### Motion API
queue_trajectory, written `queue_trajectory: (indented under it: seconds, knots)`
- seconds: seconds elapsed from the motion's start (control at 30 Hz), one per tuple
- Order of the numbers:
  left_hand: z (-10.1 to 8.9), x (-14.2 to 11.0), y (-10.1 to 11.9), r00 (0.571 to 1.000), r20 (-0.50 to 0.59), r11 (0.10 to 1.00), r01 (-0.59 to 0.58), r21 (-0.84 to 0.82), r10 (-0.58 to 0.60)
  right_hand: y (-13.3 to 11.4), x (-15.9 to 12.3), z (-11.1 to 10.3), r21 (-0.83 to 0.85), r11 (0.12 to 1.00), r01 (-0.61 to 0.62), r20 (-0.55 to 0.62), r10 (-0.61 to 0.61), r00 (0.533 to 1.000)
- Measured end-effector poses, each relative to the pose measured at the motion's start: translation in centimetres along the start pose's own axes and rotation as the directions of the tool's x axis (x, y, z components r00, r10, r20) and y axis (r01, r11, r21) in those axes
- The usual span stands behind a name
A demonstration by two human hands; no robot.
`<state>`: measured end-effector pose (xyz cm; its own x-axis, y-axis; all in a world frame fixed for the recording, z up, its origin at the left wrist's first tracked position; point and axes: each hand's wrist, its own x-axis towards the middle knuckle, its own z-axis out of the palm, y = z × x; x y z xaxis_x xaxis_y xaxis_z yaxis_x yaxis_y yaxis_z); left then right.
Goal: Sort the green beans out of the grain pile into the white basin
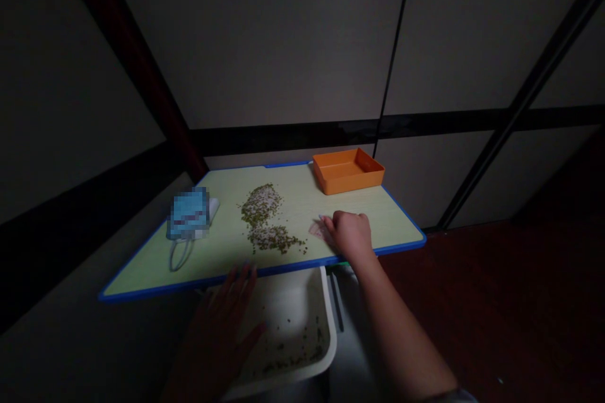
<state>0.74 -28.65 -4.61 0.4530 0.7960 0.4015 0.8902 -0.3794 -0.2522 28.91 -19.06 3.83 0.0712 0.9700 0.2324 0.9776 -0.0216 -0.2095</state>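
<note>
Two grain heaps mid table; your right hand curled at pinkish piece near front edge, can't tell if clamped; left hand fingers apart. Likely gripping step; next needs firm hold.

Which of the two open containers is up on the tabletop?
The orange tray, at the far right; the white bin sits lower, by the table's near edge.

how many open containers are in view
2: an orange tray on the table near its far right corner, and a white tub below the table's near edge. Any others beneath the table could be hidden.
</note>
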Motion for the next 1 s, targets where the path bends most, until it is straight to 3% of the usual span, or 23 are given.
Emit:
queue_trajectory:
  seconds: [0.13,0.3,0.43,0.8,0.9,1.0]
  knots:
    - [-0.2,0.0,0.2,1.0,-0.017,1.0,0.0,0.021,0.0,-0.1,1.9,0.4,-0.108,0.985,0.131,-0.029,-0.135,0.99]
    - [-0.4,0.1,0.5,0.998,-0.058,0.999,-0.011,0.044,0.013,0.0,3.6,0.1,-0.217,0.913,0.345,0.023,-0.349,0.937]
    - [-0.4,0.1,0.6,0.997,-0.077,1.0,-0.004,0.024,0.006,0.5,4.6,0.0,-0.259,0.875,0.409,0.049,-0.411,0.91]
    - [-0.4,0.0,0.6,0.996,-0.086,1.0,0.003,0.003,-0.002,0.9,7.2,0.7,-0.28,0.887,0.367,0.09,-0.357,0.93]
    - [-0.2,-0.1,0.5,0.998,-0.067,1.0,0.011,-0.012,-0.012,1.4,7.2,0.2,-0.201,0.94,0.278,0.063,-0.27,0.961]
    - [-0.3,-0.3,0.6,0.998,-0.066,1.0,0.018,0.006,-0.018,2.7,7.4,-0.3,-0.015,0.989,0.146,0.018,-0.145,0.989]
